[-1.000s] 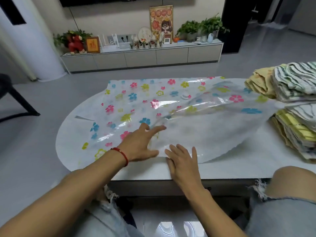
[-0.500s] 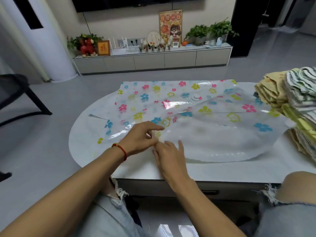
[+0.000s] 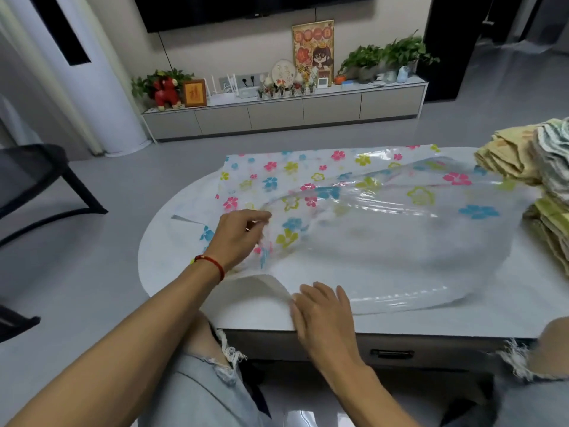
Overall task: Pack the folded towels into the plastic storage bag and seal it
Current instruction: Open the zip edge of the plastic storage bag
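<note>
Pale plastic, the near edge of the clear flower-printed plastic storage bag (image 3: 385, 241), curls up at six o'clock, where the right hand (image 3: 323, 312) lies on it with fingers fairly straight; whether they pinch the film I cannot tell. At nine o'clock the left hand (image 3: 238, 238), a red cord at the wrist, grips the upper layer and lifts it. The bag sprawls across the white oval table (image 3: 462, 318). At three o'clock sits the stack of folded yellow and striped towels (image 3: 529, 161), outside the bag.

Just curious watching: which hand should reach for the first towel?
Probably the right hand: it lies flat, holding nothing, nearer the folded towels. The left hand is pinching the bag open.
</note>
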Tool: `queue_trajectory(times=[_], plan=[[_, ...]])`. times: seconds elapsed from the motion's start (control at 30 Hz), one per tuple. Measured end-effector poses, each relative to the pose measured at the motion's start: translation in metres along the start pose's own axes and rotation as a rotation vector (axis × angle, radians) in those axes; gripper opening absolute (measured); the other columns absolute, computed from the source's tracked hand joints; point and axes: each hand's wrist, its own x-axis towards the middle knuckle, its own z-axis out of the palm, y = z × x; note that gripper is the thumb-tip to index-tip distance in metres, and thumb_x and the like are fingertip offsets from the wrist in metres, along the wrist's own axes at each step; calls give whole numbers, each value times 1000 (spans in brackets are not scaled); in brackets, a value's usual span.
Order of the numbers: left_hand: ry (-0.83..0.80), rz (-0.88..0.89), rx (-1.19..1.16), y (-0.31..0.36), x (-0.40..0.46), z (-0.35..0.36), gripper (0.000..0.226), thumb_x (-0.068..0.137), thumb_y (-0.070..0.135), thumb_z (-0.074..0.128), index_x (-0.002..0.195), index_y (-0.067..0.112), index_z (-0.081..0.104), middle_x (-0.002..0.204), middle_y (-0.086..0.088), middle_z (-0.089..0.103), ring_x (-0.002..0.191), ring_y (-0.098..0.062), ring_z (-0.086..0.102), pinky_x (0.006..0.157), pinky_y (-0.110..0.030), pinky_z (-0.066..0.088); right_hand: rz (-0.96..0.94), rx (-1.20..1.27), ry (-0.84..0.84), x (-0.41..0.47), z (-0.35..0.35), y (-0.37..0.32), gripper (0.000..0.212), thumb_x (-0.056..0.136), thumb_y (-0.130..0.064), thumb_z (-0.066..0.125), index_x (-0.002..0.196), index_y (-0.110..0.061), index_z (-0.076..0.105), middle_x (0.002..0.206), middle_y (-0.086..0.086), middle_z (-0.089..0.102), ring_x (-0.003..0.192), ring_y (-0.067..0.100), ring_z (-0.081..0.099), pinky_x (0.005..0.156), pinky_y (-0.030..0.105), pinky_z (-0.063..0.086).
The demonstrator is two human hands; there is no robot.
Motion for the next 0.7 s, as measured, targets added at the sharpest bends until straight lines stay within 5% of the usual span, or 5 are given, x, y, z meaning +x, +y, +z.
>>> queue_trajectory(times=[0.1,0.2,0.43,0.57,0.7], plan=[[-294,81,-56,-1,-16,-6,47,85,30,68,130,41,56,125,17,57,87,-3,60,79,-17,53,-52,-18,-31,29,0,-21,33,99,-26,55,131,-31,65,116,-8,72,113,24,63,107,47,37],[-480,243,191,-12,-33,-11,52,87,19,61,130,46,54,130,17,50,100,1,51,80,-12,42,-92,-15,-101,50,3,-33,44,98,-11,48,132,-34,62,118,-7,70,121,22,57,117,46,23],[-367,208,259,-22,-40,-1,48,88,-2,53,124,25,68,115,2,72,103,-15,65,89,-22,47,-119,-49,-192,48,19,-37,46,102,-43,45,145,-28,48,136,-3,62,130,24,50,112,50,28],[-359,239,197,-24,-36,-5,45,87,13,62,129,29,63,110,13,65,81,3,53,77,-18,48,-113,-74,-148,48,25,-35,42,102,-23,48,143,-31,51,127,-1,64,122,29,52,103,50,33],[-475,368,410,-32,-37,-5,52,94,19,54,140,42,47,119,5,51,98,-7,47,83,-25,45,-109,-84,-148,46,28,-30,37,95,-12,51,127,-25,63,126,0,65,125,28,50,108,50,30]])
